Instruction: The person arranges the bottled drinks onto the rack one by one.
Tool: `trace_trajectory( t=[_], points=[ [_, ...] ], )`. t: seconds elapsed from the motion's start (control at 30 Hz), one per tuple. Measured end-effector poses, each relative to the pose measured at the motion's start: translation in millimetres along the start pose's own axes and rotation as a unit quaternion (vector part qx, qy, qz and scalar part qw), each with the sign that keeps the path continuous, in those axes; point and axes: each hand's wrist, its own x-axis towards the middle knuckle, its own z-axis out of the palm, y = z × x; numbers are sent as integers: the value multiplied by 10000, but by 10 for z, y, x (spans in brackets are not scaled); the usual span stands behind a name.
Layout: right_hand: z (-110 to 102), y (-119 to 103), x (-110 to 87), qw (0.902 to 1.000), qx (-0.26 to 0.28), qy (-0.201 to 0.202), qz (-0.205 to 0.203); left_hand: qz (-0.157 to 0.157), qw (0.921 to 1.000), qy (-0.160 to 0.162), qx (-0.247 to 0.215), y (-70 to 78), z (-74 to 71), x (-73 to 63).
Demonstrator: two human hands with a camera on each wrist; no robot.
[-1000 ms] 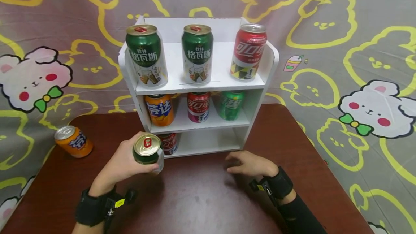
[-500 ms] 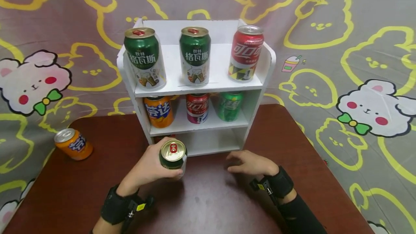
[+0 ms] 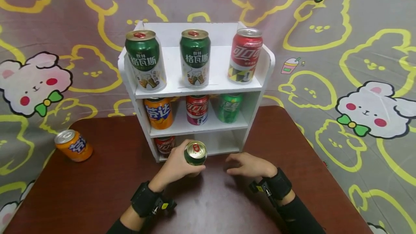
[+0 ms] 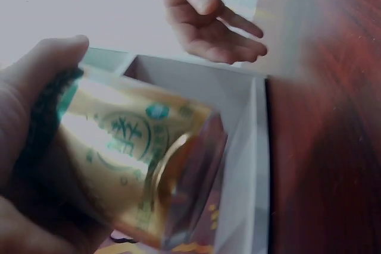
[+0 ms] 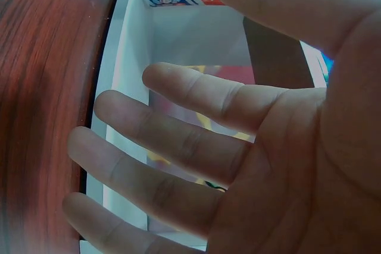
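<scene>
My left hand (image 3: 178, 163) grips a dark green drink can (image 3: 196, 151) with a gold lid and red tab, in front of the white shelf's bottom tier (image 3: 222, 143). In the left wrist view the can (image 4: 119, 141) shows a gold side with green print, fingers wrapped round it. To its right, my right hand (image 3: 250, 164) is held by the shelf's lower right corner with nothing in it; the right wrist view shows its fingers (image 5: 172, 132) spread. A red cola can (image 3: 165, 145) stands at the left of the bottom tier, behind my left hand.
On the top tier stand two green-and-white cans (image 3: 195, 59) and a red can (image 3: 246, 55). The middle tier carries an orange can (image 3: 159, 113), a red can (image 3: 197, 109) and a green can (image 3: 230, 107). Another orange can (image 3: 74, 145) sits on the brown table (image 3: 107, 147) at left.
My left hand has carried the green can rightward along the shelf front, from the bottom tier's left end to near its middle. The right hand has stayed in place.
</scene>
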Motion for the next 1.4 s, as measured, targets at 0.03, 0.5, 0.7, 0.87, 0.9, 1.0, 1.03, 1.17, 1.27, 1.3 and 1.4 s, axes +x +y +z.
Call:
trace_trajectory(
  t=[0.03,0.5,0.7,0.87,0.9,1.0,1.03,1.17,1.27,1.3,1.4],
  points=[
    [4,3,2,10000,3,4,-3,-6,10000,77,21,-22,36,25],
    [-51,10,-10,9999,-48,23,89,-305,9973,609,274,-186,225,280],
    [-51,1,-2,10000,-10,-33,39,-275,9966,747,213,-229,238,299],
    [-29,13,-2,9999,48,-91,79,-329,9961,775,273,-261,259,317],
    [-22,13,-4,9999,72,-79,65,-338,9959,786,283,-272,267,321],
    [-3,26,-9,9999,115,-60,35,-379,9953,827,345,-302,295,339],
    [3,29,-12,9999,112,-65,39,-394,9949,850,373,-308,304,342],
    [0,37,-24,9998,118,-86,114,-476,9931,959,488,-318,330,377],
    [-28,43,-24,9999,95,-57,116,-660,9926,932,404,-331,328,421],
    [-37,45,-24,9999,96,-51,110,-760,9924,912,319,-333,324,435],
    [-60,50,-24,9999,83,-54,113,-906,9920,875,44,-343,313,469]
  ],
)
